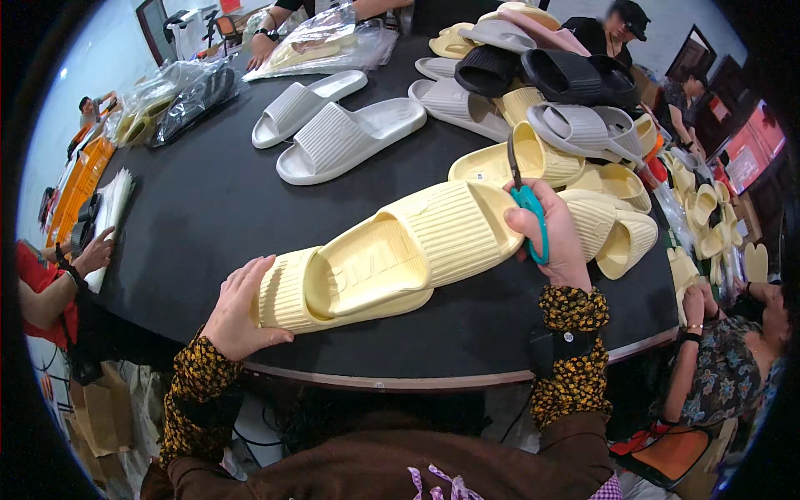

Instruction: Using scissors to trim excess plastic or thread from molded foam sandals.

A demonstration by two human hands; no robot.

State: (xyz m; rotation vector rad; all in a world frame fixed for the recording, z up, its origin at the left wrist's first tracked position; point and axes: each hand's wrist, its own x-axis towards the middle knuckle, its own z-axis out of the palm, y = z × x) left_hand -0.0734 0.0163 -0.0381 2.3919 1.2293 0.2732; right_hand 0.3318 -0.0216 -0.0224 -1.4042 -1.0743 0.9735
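Two pale yellow slide slippers lie overlapped in front of me, toes pointing opposite ways. My left hand (241,311) is closed on the ribbed strap end of the lower slipper (281,290). At the other end, my right hand (557,229) grips scissors (530,210) with teal handles, blades pointing away from me. Its thumb also rests at the toe of the upper slipper (458,225). Just beyond lie a pair of light grey slippers, the nearer grey slipper (350,140) and the farther grey slipper (308,106). Another yellow slipper (550,158) sits behind the scissors.
A heap of grey, black and yellow slippers (575,79) covers the far right of the black table (200,208). Bagged slippers (187,100) lie at the far left. A co-worker's hand (96,250) rests on white plastic bags at left. Other people stand around the table.
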